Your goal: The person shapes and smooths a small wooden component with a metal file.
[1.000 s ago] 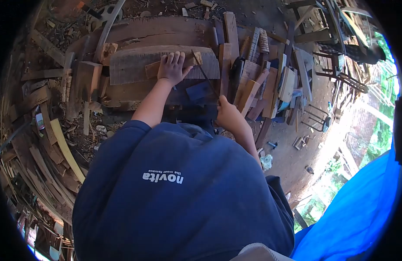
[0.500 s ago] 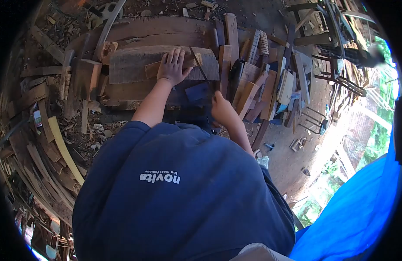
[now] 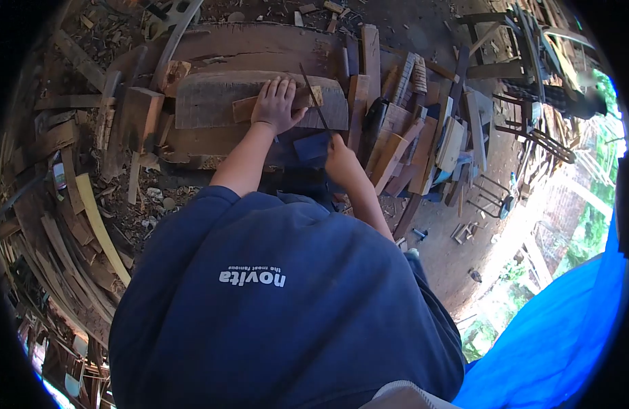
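My left hand (image 3: 276,105) lies flat with fingers spread on a small wooden block (image 3: 243,109). Under that block is a wide, weathered board (image 3: 202,102) with a curved top edge. A thin dark handsaw (image 3: 312,95), seen nearly edge-on, crosses the block close to its right end. Its near end is gripped in my right hand (image 3: 342,162), the fingers wrapped round the handle, which they hide. Below the board, between my two hands, sits a dark blue flat piece (image 3: 311,146).
Stacked wood offcuts (image 3: 396,146) crowd the right side of the bench (image 3: 260,41). A thick block (image 3: 141,112) stands at its left. Long strips, including a yellowish one (image 3: 96,218), lean at far left. Wooden frames (image 3: 526,116) stand farther right, near a blue tarp (image 3: 553,320).
My right hand has moved slightly away from my body, pushing the saw forward along the cut. The left hand stays pressed on the block. The whole view has shifted a little.
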### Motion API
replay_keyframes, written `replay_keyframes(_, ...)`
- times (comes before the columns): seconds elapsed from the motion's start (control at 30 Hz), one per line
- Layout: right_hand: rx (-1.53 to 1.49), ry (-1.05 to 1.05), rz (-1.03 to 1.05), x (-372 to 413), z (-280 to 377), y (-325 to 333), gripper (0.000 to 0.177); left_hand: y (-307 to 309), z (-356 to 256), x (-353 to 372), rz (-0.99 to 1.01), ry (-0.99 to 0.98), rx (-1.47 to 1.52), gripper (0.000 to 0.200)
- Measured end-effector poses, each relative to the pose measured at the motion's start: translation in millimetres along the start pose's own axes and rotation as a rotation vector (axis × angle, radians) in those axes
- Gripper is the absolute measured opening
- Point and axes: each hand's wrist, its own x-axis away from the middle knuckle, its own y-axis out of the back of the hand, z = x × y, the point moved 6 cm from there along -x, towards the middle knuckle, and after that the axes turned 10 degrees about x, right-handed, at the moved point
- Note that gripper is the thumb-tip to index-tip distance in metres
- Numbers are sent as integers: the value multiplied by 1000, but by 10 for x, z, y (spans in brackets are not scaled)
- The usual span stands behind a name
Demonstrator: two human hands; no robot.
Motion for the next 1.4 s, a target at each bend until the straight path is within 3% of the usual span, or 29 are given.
replay_keyframes(0.13, 65, -136, 115, 588, -132, 190, 19, -2, 19, -2, -33, 4, 19, 71)
replay_keyframes(0.37, 71, -40, 104, 70, 155, 178, 20, 23, 12, 2, -59, 22, 56, 71)
replay_keyframes(0.63, 72, -114, 159, 619, 1, 504, 19, 4, 17, 0, -22, 32, 61, 71)
replay_keyframes(0.83, -39, 36, 26, -271, 81, 28, 22, 8, 10, -1, -15, 41, 56, 72)
replay_keyframes(0.97, -55, 35, 42, 69, 67, 219, 26, -34, 19, 4, -9, 41, 57, 71)
replay_keyframes(1.03, -46, -68, 154, 375, -65, 248, 32, -41, 47, -9, -2, 41, 61, 71)
replay_keyframes(1.17, -44, -115, 159, 388, -183, 183, 36, -29, 11, 3, -19, 32, 54, 71)
replay_keyframes(1.23, -58, 19, 48, 53, -89, 158, 31, -6, 13, 1, -32, 34, 45, 71)
replay_keyframes(1.4, -84, 77, 65, 43, -41, 293, 28, 10, 10, -22, -14, 35, 36, 70)
